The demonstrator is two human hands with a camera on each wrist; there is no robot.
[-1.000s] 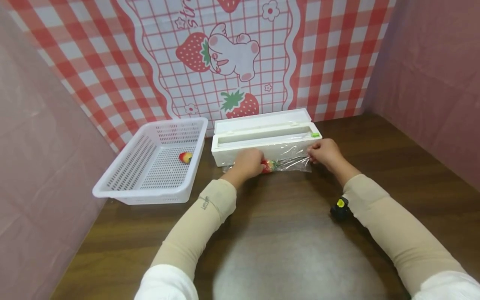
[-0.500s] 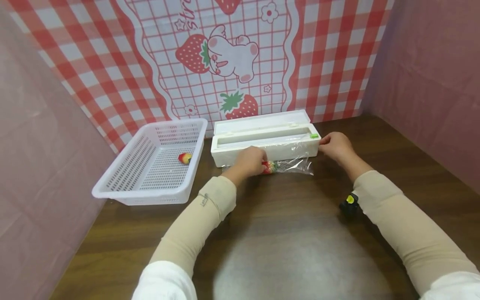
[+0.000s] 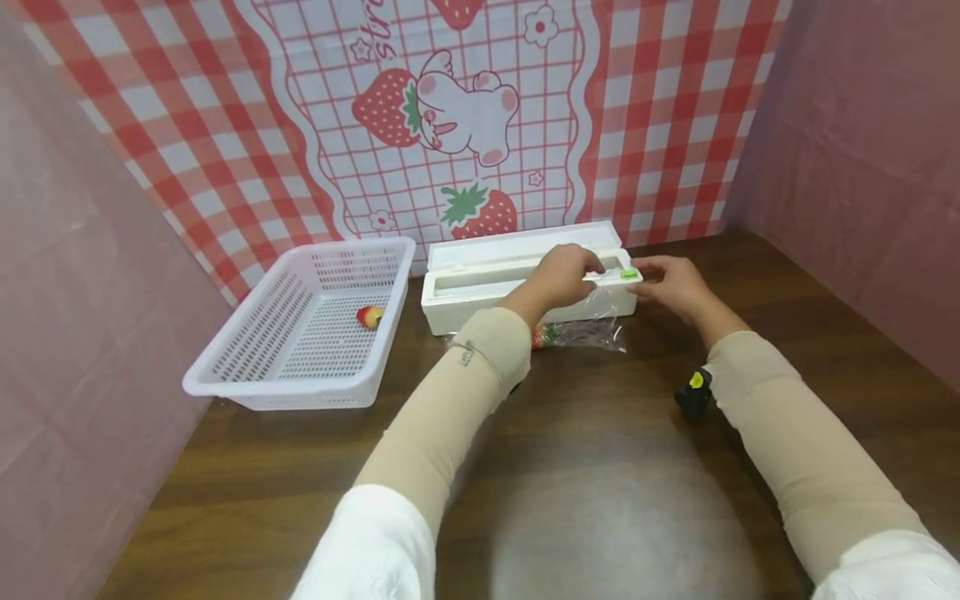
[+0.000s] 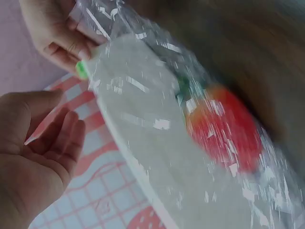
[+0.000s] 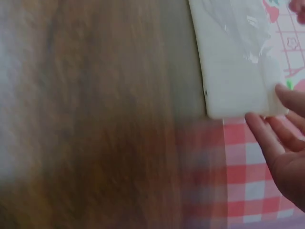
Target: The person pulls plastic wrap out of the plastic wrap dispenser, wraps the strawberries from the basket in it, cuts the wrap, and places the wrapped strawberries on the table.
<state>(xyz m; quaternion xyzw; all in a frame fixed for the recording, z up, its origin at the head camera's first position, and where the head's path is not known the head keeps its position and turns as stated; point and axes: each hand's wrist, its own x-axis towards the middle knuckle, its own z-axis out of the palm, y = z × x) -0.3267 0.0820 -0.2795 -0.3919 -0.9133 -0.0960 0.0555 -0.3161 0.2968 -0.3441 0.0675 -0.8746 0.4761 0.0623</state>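
A long white cling film box [image 3: 457,312] lies with its lid raised and a green slide cutter [image 3: 628,273] at its right end. Clear film [image 3: 592,333] hangs over its front onto the table. Under or in this film lies a strawberry [image 4: 226,129], red with a green top. My left hand [image 3: 558,275] hovers over the box; the left wrist view shows its fingers loosely bent, holding nothing. At the box's right end, my right hand [image 3: 675,287] grips the end corner between thumb and fingers, the thumb [image 4: 82,51] close to the green cutter.
A white perforated basket [image 3: 277,387] stands to the left, holding one red-and-yellow strawberry [image 3: 369,317]. Behind the box hangs a red checked cloth [image 3: 660,125]. A small black wrist device [image 3: 693,393] sits by the right sleeve.
My left hand has let go of the strawberry in film and moved up and right over the box. My right hand has left the film's edge and taken hold of the box's right end.
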